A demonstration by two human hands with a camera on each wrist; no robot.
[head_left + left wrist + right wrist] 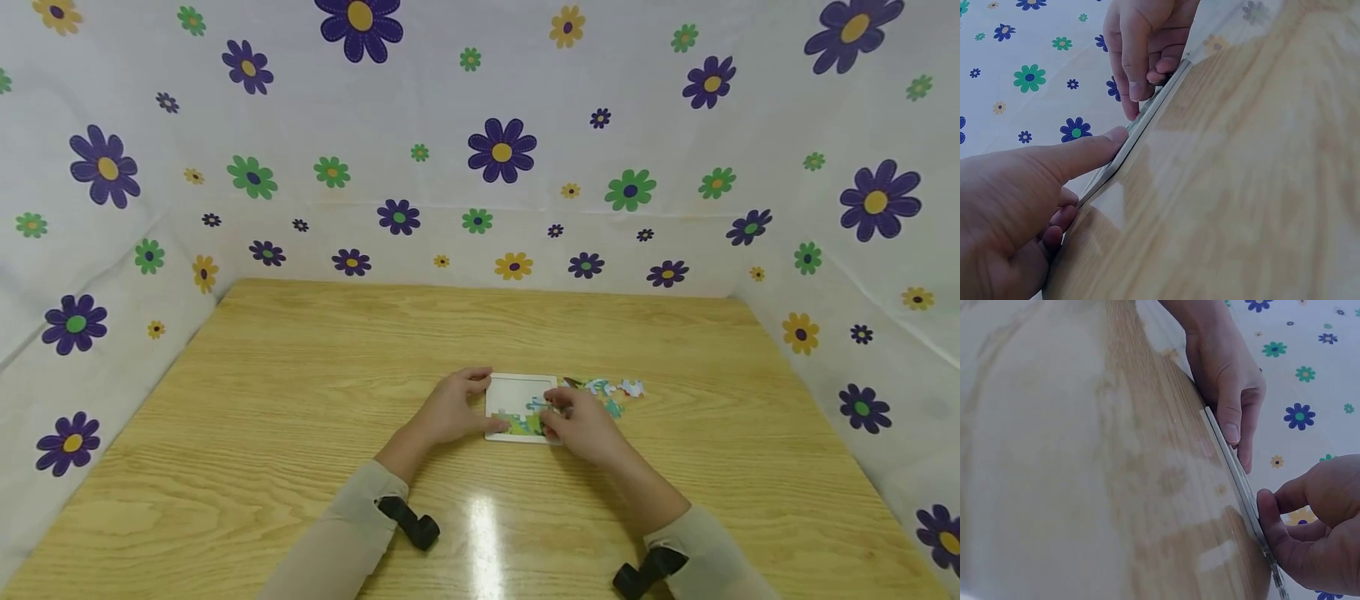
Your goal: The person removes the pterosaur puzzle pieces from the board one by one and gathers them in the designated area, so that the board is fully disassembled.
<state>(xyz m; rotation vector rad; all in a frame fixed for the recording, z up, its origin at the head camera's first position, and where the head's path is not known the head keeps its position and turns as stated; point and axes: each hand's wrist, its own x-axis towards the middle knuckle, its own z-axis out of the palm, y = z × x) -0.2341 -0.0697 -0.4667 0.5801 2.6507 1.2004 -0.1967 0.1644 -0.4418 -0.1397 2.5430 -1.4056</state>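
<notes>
A small square jigsaw board (pixel 517 389) with a white frame lies on the table. Green and blue puzzle pieces (pixel 517 423) fill its lower part, while the upper left shows bare backing. My left hand (pixel 450 408) grips the board's left side, the thumb at the near corner and the fingers at the far one; in the left wrist view, that thumb (pixel 1110 140) lies on the frame. Over the right part of the board, my right hand (pixel 588 429) has curled fingers and thumb around a puzzle piece, which is mostly hidden by the fingertips.
Several loose puzzle pieces (pixel 600 387) lie on the wooden table (pixel 315 358) just right of the board, some partly behind my right hand. A white cloth with printed flowers (pixel 420 100) encloses the back and both sides. Black straps with wrist cameras (pixel 420 529) sit on both sleeves.
</notes>
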